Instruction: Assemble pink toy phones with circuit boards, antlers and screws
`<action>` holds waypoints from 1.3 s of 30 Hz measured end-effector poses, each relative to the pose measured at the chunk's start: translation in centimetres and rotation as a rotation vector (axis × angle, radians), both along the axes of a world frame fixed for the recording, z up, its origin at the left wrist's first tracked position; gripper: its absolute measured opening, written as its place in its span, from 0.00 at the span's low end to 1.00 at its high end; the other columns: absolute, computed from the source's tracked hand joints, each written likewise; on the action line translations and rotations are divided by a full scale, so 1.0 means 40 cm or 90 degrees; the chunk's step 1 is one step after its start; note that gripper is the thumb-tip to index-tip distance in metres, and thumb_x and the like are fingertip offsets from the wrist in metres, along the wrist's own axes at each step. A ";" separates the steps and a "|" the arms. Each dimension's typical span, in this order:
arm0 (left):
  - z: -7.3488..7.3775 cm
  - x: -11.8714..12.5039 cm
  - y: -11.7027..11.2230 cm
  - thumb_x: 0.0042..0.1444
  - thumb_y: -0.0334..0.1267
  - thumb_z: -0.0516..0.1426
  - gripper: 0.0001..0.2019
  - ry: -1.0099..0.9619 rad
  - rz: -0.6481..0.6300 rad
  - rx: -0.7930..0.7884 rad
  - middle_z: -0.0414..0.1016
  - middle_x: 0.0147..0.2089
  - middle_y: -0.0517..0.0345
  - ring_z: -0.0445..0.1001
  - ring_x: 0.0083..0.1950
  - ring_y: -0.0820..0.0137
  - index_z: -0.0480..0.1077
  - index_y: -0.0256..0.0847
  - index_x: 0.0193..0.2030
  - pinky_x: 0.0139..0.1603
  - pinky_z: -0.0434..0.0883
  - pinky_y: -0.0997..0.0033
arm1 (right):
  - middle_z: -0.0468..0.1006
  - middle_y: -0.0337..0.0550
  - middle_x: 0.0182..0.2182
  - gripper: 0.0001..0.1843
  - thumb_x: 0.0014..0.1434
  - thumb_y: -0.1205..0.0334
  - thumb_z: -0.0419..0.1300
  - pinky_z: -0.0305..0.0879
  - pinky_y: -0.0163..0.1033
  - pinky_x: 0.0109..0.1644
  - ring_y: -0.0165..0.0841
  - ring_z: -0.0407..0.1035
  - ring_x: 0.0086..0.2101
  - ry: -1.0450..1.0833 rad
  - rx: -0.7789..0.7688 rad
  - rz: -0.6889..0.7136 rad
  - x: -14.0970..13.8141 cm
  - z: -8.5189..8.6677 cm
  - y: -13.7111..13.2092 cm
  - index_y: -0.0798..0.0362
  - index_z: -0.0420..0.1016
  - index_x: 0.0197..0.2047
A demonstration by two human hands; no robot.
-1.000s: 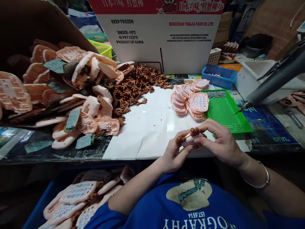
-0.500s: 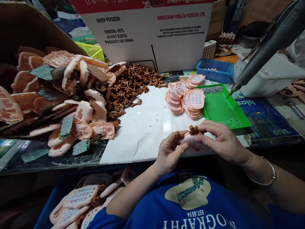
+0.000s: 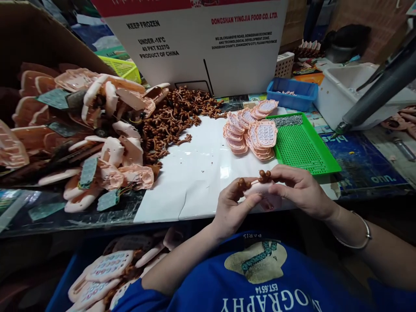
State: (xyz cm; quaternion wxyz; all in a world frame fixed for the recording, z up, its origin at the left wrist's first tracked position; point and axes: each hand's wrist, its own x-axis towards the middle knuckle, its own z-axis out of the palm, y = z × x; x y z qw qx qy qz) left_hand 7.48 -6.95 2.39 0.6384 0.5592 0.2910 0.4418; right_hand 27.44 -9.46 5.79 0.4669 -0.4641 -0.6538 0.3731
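Observation:
Both hands hold one pale pink plastic toy shell [image 3: 260, 188] at the table's front edge. My left hand [image 3: 232, 206] grips its left side, thumb across the near face. My right hand [image 3: 300, 188] pinches the right side between thumb and fingers. Brown knobbed plastic pieces [image 3: 264, 175] stick up along the shell's top edge. Its far side is hidden from me. Just beyond my hands lie stacked pink keypad panels [image 3: 264, 134], beside a green perforated tray [image 3: 305, 145] with small silver screws [image 3: 289, 121] at its back.
At left, pink shells [image 3: 112, 151] with wires and circuit boards are heaped beside a pile of brown pieces [image 3: 175, 112]. An electric screwdriver [image 3: 373, 97] hangs at right. A blue tray [image 3: 292, 94] stands behind. Finished-looking keypad toys [image 3: 108, 265] fill a bin below the table.
The shell has tilted slightly in my hands, which keep their hold. The hanging screwdriver has swung to the right, away from the green tray.

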 end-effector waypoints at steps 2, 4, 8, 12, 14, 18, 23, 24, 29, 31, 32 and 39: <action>-0.011 0.012 -0.002 0.57 0.46 0.66 0.19 -0.044 -0.050 -0.042 0.79 0.55 0.49 0.77 0.53 0.61 0.76 0.40 0.52 0.53 0.72 0.67 | 0.82 0.41 0.38 0.11 0.60 0.54 0.67 0.71 0.35 0.45 0.31 0.76 0.39 0.019 -0.027 -0.016 0.002 -0.012 0.003 0.50 0.83 0.44; -0.030 0.023 -0.004 0.57 0.48 0.66 0.22 -0.079 -0.143 -0.117 0.79 0.53 0.48 0.77 0.50 0.62 0.75 0.39 0.54 0.50 0.72 0.68 | 0.83 0.42 0.40 0.14 0.61 0.51 0.67 0.73 0.36 0.46 0.32 0.77 0.40 0.024 -0.036 -0.031 0.003 -0.024 0.006 0.50 0.83 0.46; -0.055 0.043 -0.007 0.54 0.50 0.67 0.25 -0.178 -0.213 -0.244 0.79 0.45 0.50 0.76 0.44 0.65 0.75 0.38 0.53 0.49 0.72 0.68 | 0.83 0.44 0.39 0.14 0.63 0.51 0.64 0.75 0.38 0.45 0.34 0.77 0.39 -0.079 0.087 -0.072 -0.003 -0.045 0.013 0.52 0.81 0.45; -0.037 0.054 0.001 0.56 0.48 0.66 0.22 -0.222 -0.169 -0.309 0.78 0.47 0.49 0.76 0.45 0.66 0.74 0.38 0.53 0.51 0.71 0.68 | 0.74 0.54 0.55 0.30 0.62 0.56 0.65 0.71 0.49 0.58 0.41 0.71 0.55 -0.306 0.361 -0.200 -0.007 -0.058 0.015 0.51 0.67 0.65; -0.025 0.054 0.006 0.59 0.46 0.64 0.19 -0.206 -0.143 -0.314 0.78 0.46 0.51 0.76 0.43 0.68 0.74 0.38 0.53 0.49 0.71 0.69 | 0.66 0.60 0.62 0.48 0.59 0.48 0.68 0.62 0.59 0.66 0.49 0.60 0.64 -0.423 0.459 -0.138 -0.005 -0.060 0.012 0.51 0.50 0.74; -0.013 0.053 0.009 0.58 0.46 0.64 0.20 -0.181 -0.108 -0.306 0.79 0.41 0.54 0.74 0.36 0.71 0.71 0.38 0.53 0.41 0.70 0.73 | 0.55 0.65 0.69 0.68 0.49 0.34 0.69 0.49 0.68 0.71 0.58 0.43 0.71 -0.617 0.414 0.076 -0.004 -0.049 0.007 0.58 0.36 0.77; 0.002 0.053 0.010 0.60 0.49 0.60 0.16 -0.163 -0.154 -0.289 0.71 0.22 0.58 0.67 0.23 0.73 0.72 0.35 0.35 0.29 0.64 0.74 | 0.49 0.67 0.71 0.66 0.47 0.44 0.73 0.50 0.68 0.70 0.58 0.42 0.71 -0.671 0.363 0.153 -0.007 -0.035 0.008 0.57 0.40 0.76; 0.006 0.051 0.009 0.59 0.48 0.61 0.15 -0.179 -0.163 -0.285 0.70 0.21 0.59 0.67 0.23 0.73 0.72 0.35 0.33 0.28 0.64 0.73 | 0.50 0.67 0.70 0.64 0.49 0.47 0.72 0.51 0.69 0.70 0.58 0.44 0.70 -0.656 0.374 0.152 -0.007 -0.034 0.010 0.56 0.39 0.76; 0.001 0.043 -0.001 0.55 0.50 0.63 0.19 -0.284 -0.165 -0.326 0.78 0.34 0.56 0.77 0.37 0.65 0.76 0.40 0.48 0.44 0.73 0.66 | 0.64 0.57 0.60 0.54 0.56 0.58 0.65 0.54 0.68 0.69 0.50 0.58 0.63 -0.532 0.493 0.104 -0.003 -0.029 0.018 0.50 0.38 0.77; -0.012 0.046 -0.007 0.58 0.55 0.61 0.23 -0.309 -0.174 -0.374 0.80 0.41 0.52 0.78 0.48 0.61 0.76 0.40 0.52 0.54 0.72 0.63 | 0.66 0.57 0.58 0.51 0.58 0.54 0.64 0.53 0.69 0.69 0.51 0.59 0.62 -0.542 0.471 0.114 -0.002 -0.023 0.019 0.52 0.42 0.76; -0.017 0.049 -0.008 0.59 0.57 0.60 0.24 -0.323 -0.170 -0.403 0.81 0.44 0.51 0.77 0.53 0.60 0.76 0.40 0.53 0.59 0.70 0.62 | 0.66 0.59 0.59 0.51 0.58 0.49 0.64 0.53 0.70 0.68 0.52 0.59 0.63 -0.555 0.444 0.127 -0.002 -0.021 0.019 0.53 0.44 0.76; -0.017 0.060 -0.005 0.61 0.62 0.56 0.29 -0.352 -0.142 -0.481 0.78 0.57 0.46 0.69 0.67 0.55 0.76 0.37 0.55 0.70 0.62 0.58 | 0.53 0.70 0.69 0.65 0.49 0.30 0.66 0.52 0.70 0.69 0.59 0.47 0.70 -0.634 0.297 0.212 -0.005 -0.018 0.001 0.61 0.43 0.75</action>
